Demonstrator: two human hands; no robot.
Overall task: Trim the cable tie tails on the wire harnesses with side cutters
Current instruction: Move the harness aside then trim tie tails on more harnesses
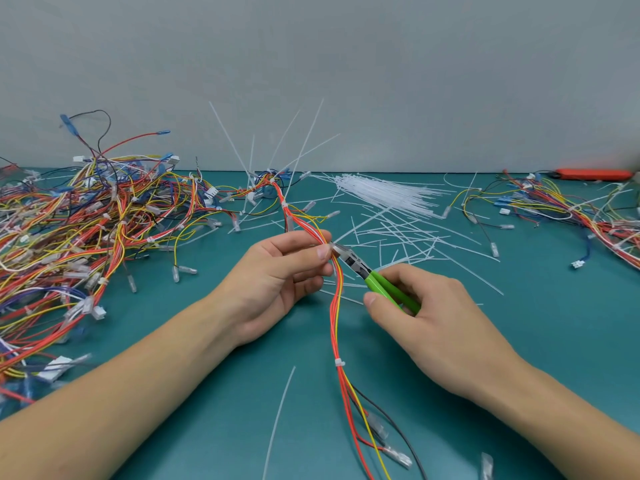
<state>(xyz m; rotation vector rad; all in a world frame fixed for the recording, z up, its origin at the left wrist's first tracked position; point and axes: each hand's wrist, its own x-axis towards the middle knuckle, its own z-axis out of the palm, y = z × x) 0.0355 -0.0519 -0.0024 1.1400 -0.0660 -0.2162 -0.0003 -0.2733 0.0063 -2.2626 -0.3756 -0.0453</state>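
The left hand (pixel 277 271) pinches the harness (pixel 336 306) above the worktop (pixel 207 393); the right hand (pixel 426 306) grips the green-handled cutters (pixel 374 275), their tip at the wires beside the left thumb; a trimmed tie (pixel 339 362) sits lower down; cut tails (pixel 398 237) litter behind; harness piles (pixel 86 220) lie left and right.

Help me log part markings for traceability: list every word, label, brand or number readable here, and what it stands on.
None can be read.
Side cutters: pale marks on the dark head, too blurred to read.
White connectors: no legible marking.
Orange tool at the far right: blurred, no text shows.
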